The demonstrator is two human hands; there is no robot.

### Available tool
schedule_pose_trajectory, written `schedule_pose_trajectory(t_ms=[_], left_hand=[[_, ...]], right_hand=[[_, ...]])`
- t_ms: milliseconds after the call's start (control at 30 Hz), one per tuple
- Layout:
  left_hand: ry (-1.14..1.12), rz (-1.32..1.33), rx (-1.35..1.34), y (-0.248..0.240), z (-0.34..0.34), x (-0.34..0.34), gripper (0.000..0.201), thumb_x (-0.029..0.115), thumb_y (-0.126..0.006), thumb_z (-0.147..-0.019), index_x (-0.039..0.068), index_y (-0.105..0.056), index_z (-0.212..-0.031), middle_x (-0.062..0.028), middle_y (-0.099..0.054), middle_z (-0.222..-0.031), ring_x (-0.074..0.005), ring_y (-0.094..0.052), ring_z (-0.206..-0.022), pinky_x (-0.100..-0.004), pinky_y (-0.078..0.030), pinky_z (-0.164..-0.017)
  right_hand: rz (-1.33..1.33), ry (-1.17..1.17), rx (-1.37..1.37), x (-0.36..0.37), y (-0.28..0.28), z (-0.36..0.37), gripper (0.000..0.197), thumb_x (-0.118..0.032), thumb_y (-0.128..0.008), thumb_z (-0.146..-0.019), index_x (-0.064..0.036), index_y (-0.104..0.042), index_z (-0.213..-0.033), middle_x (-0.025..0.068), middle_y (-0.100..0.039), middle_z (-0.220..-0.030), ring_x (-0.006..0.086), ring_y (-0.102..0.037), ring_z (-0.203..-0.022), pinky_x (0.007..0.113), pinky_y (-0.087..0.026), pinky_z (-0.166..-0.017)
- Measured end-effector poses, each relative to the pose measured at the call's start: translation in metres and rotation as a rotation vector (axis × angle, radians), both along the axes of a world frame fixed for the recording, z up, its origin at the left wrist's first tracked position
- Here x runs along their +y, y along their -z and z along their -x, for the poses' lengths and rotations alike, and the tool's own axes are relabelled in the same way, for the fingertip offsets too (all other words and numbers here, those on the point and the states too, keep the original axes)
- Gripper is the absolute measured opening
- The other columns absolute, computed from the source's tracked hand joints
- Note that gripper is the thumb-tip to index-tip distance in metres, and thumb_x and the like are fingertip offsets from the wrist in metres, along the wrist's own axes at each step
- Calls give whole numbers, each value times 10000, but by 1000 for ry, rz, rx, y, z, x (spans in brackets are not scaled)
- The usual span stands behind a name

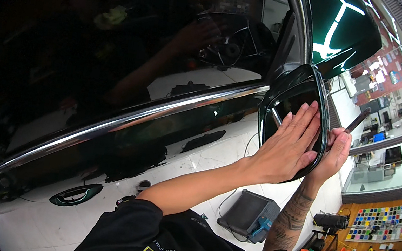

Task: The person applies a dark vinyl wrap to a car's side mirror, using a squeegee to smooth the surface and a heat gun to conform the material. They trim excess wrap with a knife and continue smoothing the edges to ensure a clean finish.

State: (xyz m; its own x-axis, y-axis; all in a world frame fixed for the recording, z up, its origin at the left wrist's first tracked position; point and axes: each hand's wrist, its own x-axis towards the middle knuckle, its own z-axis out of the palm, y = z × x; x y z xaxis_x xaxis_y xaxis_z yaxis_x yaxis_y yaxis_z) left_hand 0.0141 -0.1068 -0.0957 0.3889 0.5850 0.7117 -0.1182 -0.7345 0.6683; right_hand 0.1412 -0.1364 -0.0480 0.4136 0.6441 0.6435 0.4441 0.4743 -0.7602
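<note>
The car's side mirror (pixel 324 119), with a dark glossy housing, juts out from the front end of the door window. My left hand (pixel 290 145) lies across the mirror's face, palm against it, fingers stretched out and pointing up toward the glass. At the outer edge of the housing is my right hand (pixel 334 156), closed around a slim dark stick-like tool (pixel 358 120) that points up and away. The tool's lower part is hidden by the fingers, so its exact kind does not show.
A chrome trim strip (pixel 135 111) runs along the dark car door, above a door handle (pixel 75 194). On the pale tiled floor stands a black box (pixel 248 214) with a cable. Colour samples (pixel 384 222) and tools hang on the wooden wall at right.
</note>
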Motion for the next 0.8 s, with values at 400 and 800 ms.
schedule_pose_trajectory(t_ms=[400, 800], left_hand=[[-156, 346, -219, 28, -35, 13, 725, 418, -366, -994, -16, -125, -1522, -336, -71, -1553, -530, -70, -1430, -572, -94, -1145], [-250, 352, -310, 30, -45, 22, 769, 519, -384, -969, -30, -235, -1486, -329, -199, -1483, -480, -237, -1368, -534, -171, -1119]], right_hand=[[100, 37, 108, 5, -12, -3, 301, -274, -422, -1054, -47, -524, -885, -41, -386, -731, 41, -339, -662, 190, -300, -597], [94, 16, 169, 8, -9, -3, 306, -281, -442, -1049, -35, -555, -907, -44, -427, -717, 28, -384, -632, 177, -333, -565]])
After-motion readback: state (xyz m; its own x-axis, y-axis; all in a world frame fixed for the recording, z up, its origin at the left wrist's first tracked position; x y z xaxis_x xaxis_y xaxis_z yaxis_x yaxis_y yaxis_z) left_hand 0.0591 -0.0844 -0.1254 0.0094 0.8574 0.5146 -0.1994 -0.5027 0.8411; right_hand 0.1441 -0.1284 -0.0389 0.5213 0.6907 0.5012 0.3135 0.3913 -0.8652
